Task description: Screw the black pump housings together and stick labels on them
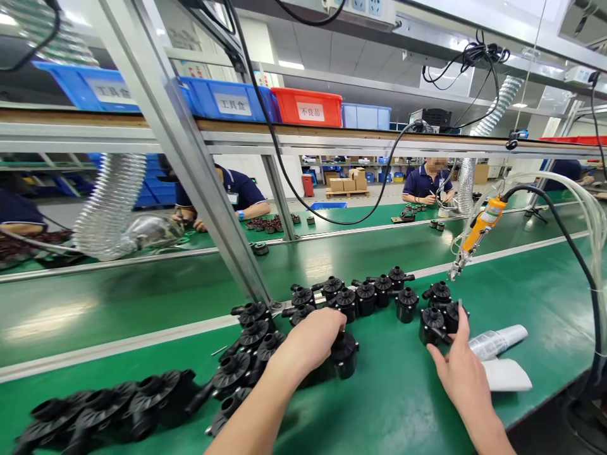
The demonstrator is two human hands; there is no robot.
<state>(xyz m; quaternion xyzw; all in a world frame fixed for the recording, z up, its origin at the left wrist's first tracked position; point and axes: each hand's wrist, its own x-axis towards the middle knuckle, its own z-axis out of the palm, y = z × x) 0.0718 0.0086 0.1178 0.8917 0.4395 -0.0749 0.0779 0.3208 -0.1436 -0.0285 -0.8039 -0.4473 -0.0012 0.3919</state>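
My left hand (315, 335) reaches across the green bench with its fingers curled down on a black pump (345, 357) with a round ribbed top. Its fingertips are partly hidden behind the hand. My right hand (462, 373) is at another black pump (432, 325) on the right, thumb near its lower side and index finger stretched upward, apart from the thumb. Behind that one, two more black pumps (437, 292) stand close together. Several similar pumps (365, 298) line the back edge, and others (232, 370) form a group left of my left hand.
More pumps (109, 407) lie at front left. A clear plastic-wrapped roll (500, 341) and white paper (507, 375) lie beside my right hand. An orange electric screwdriver (484, 224) hangs above the bench. A metal post (190, 145) rises at left; co-workers (429, 180) sit opposite.
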